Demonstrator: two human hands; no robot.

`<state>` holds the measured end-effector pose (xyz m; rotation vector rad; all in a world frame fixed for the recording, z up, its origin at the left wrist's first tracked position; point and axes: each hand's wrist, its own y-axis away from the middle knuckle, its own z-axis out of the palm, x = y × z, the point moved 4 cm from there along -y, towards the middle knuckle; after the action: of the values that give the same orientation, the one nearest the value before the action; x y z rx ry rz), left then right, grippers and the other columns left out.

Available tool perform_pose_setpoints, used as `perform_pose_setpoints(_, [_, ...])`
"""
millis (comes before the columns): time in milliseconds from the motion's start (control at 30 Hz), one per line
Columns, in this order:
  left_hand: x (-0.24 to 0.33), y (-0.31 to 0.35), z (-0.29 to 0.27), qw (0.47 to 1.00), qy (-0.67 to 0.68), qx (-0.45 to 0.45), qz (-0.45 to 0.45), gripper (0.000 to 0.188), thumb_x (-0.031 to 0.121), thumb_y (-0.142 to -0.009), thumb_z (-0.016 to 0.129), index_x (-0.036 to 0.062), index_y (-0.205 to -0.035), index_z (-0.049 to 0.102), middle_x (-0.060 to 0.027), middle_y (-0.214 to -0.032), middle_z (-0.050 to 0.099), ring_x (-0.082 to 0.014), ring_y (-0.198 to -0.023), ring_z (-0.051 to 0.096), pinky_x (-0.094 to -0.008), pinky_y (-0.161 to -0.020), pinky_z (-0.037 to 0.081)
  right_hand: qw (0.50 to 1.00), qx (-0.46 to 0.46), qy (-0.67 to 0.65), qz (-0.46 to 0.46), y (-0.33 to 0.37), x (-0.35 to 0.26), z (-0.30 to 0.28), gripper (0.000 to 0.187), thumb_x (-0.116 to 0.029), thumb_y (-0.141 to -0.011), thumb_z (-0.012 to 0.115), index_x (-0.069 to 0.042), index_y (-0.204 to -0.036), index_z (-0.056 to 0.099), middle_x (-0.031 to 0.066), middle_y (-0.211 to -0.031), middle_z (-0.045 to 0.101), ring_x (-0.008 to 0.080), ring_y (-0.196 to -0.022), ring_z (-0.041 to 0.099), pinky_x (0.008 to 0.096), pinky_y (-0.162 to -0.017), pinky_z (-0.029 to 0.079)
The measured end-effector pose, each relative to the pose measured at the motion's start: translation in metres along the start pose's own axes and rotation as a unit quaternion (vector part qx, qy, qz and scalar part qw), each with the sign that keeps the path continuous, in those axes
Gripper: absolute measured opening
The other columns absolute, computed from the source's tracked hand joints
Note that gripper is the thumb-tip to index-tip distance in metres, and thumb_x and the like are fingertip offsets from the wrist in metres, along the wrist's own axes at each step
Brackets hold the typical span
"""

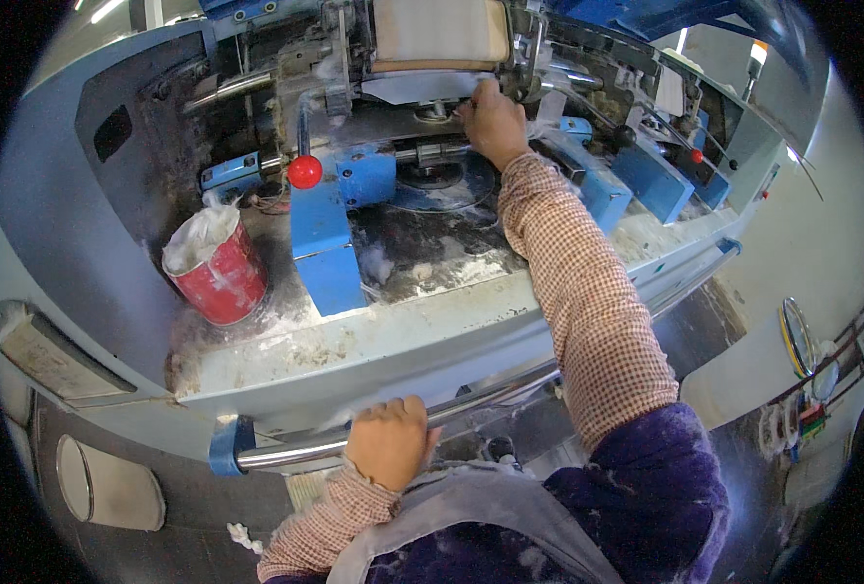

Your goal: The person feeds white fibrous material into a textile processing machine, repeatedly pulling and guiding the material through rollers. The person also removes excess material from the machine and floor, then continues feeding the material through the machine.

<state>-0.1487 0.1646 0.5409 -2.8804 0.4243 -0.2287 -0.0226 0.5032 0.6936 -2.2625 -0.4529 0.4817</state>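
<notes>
The left hand (pixel 390 443) is curled around a shiny round metal rail (pixel 296 455). The right hand (pixel 495 125) meets a flat white sheet (pixel 417 89), grip unclear.

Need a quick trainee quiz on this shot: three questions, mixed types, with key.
1. What is the left hand closed on?
2. True or false: the red bucket has white fluff in it.
3. The right hand is nearest:
a) the red bucket
b) the pale strip
c) the white drum on the floor

Key: 1. The metal bar along the machine's front. 2. True. 3. b.
</notes>
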Motion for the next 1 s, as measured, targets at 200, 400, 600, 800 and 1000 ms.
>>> perform_pose_setpoints(200, [-0.001, -0.001, 0.001, 1.000, 0.007, -0.001, 0.005, 0.036, 0.035, -0.073, 0.069, 0.0042, -0.076, 0.051, -0.0126, -0.066, 0.057, -0.0287, -0.060, 0.060, -0.0383, -0.054, 0.048, 0.997, 0.052, 0.052, 0.014, -0.007, 0.013, 0.012, 0.030, -0.019, -0.082, 0.060, 0.001, -0.098, 0.045, 0.0202, -0.087, 0.062, 0.0363, -0.086, 0.061, 0.0478, -0.074, 0.047])
perform_pose_setpoints(400, [-0.002, -0.002, 0.000, 1.000, 0.019, -0.018, 0.000, 0.036, 0.036, -0.074, 0.067, 0.0037, -0.078, 0.051, -0.0124, -0.067, 0.057, -0.0289, -0.060, 0.060, -0.0381, -0.054, 0.048, 0.998, -0.006, 0.066, 0.010, 0.019, -0.001, -0.044, 0.033, -0.021, -0.080, 0.063, 0.000, -0.099, 0.046, 0.0185, -0.083, 0.063, 0.0372, -0.083, 0.061, 0.0467, -0.073, 0.047])
perform_pose_setpoints(600, [-0.001, -0.004, -0.001, 0.998, 0.043, -0.036, 0.002, 0.039, 0.039, -0.076, 0.066, 0.0033, -0.077, 0.051, -0.0127, -0.065, 0.057, -0.0303, -0.056, 0.059, -0.0395, -0.055, 0.049, 0.954, -0.288, 0.083, -0.030, 0.103, -0.031, -0.048, 0.038, -0.027, -0.079, 0.066, -0.004, -0.103, 0.047, 0.0190, -0.084, 0.062, 0.0385, -0.078, 0.062, 0.0437, -0.068, 0.048])
perform_pose_setpoints(800, [-0.002, -0.019, -0.031, 0.987, 0.067, -0.111, 0.093, 0.039, 0.039, -0.078, 0.065, 0.0027, -0.083, 0.053, -0.0167, -0.077, 0.059, -0.0326, -0.070, 0.060, -0.0381, -0.063, 0.050, 0.955, -0.149, -0.238, -0.093, 0.056, -0.003, -0.051, 0.031, -0.019, -0.089, 0.058, 0.001, -0.110, 0.046, 0.0155, -0.100, 0.062, 0.0270, -0.090, 0.062, 0.0363, -0.076, 0.051])
perform_pose_setpoints(1000, [0.000, -0.117, -0.084, 0.814, 0.555, 0.087, 0.147, 0.026, 0.018, -0.083, 0.064, 0.0028, -0.102, 0.054, -0.0041, -0.081, 0.057, -0.0150, -0.075, 0.059, -0.0274, -0.068, 0.049, 0.943, -0.031, -0.331, -0.024, -0.017, 0.056, 0.009, 0.031, -0.019, -0.089, 0.057, 0.003, -0.109, 0.051, 0.0174, -0.105, 0.056, 0.0302, -0.091, 0.060, 0.0372, -0.076, 0.051])
